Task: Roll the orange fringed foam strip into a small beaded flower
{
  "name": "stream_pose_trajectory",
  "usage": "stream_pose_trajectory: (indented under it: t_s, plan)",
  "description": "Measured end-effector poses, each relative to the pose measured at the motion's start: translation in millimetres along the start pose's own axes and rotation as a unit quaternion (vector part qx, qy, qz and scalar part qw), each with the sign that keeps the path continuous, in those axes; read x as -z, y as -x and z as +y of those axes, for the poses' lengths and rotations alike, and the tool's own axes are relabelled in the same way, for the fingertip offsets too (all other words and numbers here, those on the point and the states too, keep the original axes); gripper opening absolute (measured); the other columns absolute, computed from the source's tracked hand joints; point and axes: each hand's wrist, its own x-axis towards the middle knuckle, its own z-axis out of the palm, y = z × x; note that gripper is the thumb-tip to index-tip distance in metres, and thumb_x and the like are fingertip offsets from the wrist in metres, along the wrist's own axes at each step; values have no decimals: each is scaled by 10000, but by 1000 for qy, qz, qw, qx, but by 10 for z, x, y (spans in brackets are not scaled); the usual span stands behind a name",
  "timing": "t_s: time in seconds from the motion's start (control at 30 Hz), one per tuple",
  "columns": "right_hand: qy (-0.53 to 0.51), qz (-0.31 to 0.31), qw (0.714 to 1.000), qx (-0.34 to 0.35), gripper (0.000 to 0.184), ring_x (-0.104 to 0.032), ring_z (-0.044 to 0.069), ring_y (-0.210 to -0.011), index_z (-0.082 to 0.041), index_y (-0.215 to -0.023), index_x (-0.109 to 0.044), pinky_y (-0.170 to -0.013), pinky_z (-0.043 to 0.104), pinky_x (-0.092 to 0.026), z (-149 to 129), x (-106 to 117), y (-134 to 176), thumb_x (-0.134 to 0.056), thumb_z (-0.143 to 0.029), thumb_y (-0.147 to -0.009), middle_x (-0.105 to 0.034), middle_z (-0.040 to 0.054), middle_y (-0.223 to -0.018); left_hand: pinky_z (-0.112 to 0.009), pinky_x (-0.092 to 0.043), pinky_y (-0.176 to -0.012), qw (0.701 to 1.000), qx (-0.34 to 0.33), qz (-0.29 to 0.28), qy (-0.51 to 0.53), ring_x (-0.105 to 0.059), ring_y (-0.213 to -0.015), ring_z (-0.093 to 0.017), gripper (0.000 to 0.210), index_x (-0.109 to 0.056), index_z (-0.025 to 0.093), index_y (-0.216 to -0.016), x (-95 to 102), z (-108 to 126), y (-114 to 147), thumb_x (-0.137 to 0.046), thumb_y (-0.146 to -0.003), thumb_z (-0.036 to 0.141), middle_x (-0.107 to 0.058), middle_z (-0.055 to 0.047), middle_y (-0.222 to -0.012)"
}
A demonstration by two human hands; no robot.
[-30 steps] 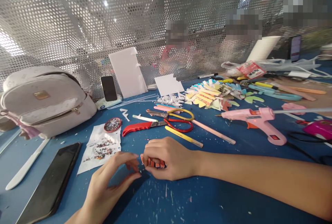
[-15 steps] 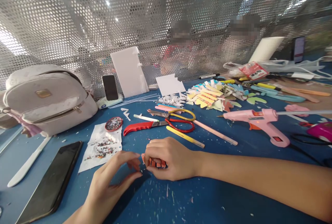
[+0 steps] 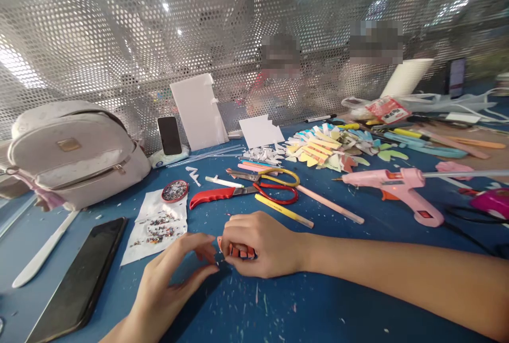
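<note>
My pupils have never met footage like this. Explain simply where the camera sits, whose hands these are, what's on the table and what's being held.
There is no machine here, only one person's bare hands. One camera, worn on that person's head, looks forward and down. So the left hand enters from the bottom and the right hand from the right.

On the blue table are scissors, a pink hot glue gun, a pile of cut paper pieces, a smartphone lying flat and a backpack.

The right hand's grip is around a small orange-and-black piece, mostly hidden. The left hand curves nearby, thumb and fingers apart.
</note>
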Motion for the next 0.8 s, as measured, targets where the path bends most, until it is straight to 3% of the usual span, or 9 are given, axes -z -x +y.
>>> stream_pose_trajectory:
  t_s: [0.37, 0.8]
  plan:
    - [9, -7, 1000, 0, 20, -523, 121, -696, -188, -850, -564, -689, 227, -411, 14, -7, 1, -583, -183, -854, -570, -20, -737, -220, -575, -726, 1000, -8, 19, 7, -675, -730, -123, 331, -540, 249, -1176, -15, 48, -18, -647, -888, 125, -689, 14, -850]
    - [28, -28, 999, -1, 18, -517, 124, -688, -192, -851, -555, -681, 233, -414, -4, 8, -10, -560, -191, -868, -561, -18, -728, -243, -579, -768, 1000, -3, 18, 21, -684, -755, -129, 445, -475, 264, -1279, -51, -24, 41, -631, -894, 105, -696, 15, -848]
